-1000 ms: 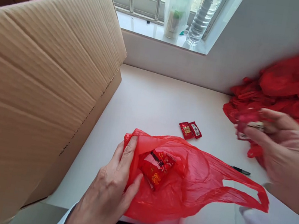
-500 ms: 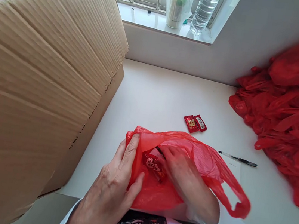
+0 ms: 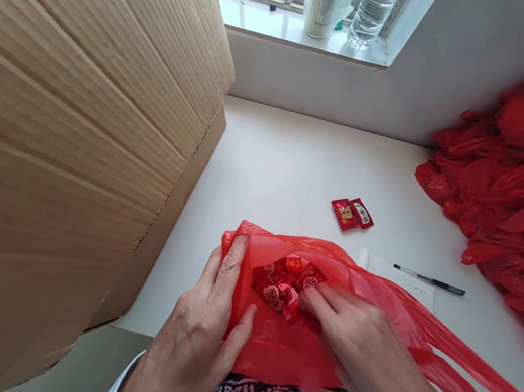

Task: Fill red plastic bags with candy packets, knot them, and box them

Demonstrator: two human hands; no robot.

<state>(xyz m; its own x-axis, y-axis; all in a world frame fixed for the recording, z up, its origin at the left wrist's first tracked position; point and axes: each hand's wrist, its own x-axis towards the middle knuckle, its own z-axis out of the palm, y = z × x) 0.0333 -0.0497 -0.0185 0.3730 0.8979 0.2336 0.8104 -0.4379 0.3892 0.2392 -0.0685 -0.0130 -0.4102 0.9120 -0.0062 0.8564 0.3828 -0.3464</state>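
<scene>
A red plastic bag (image 3: 362,318) lies open on the white table (image 3: 296,168) in front of me. My left hand (image 3: 200,332) pinches the bag's left rim between thumb and fingers. My right hand (image 3: 350,329) reaches into the mouth, fingers stretched out and touching several small red sachets (image 3: 285,282) inside. The bag's handles (image 3: 484,390) trail off to the right.
A big cardboard box (image 3: 74,126) fills the left side. Two red sachets (image 3: 351,213) and a pen (image 3: 429,281) on a paper slip lie on the table. A heap of red bags (image 3: 515,196) sits at the right. A bottle (image 3: 374,5) and a bagged cup (image 3: 325,1) stand on the windowsill.
My right hand came from the red heap with sachets, went into the bag, and now rests at its mouth with more sachets inside. The left hand kept its hold.
</scene>
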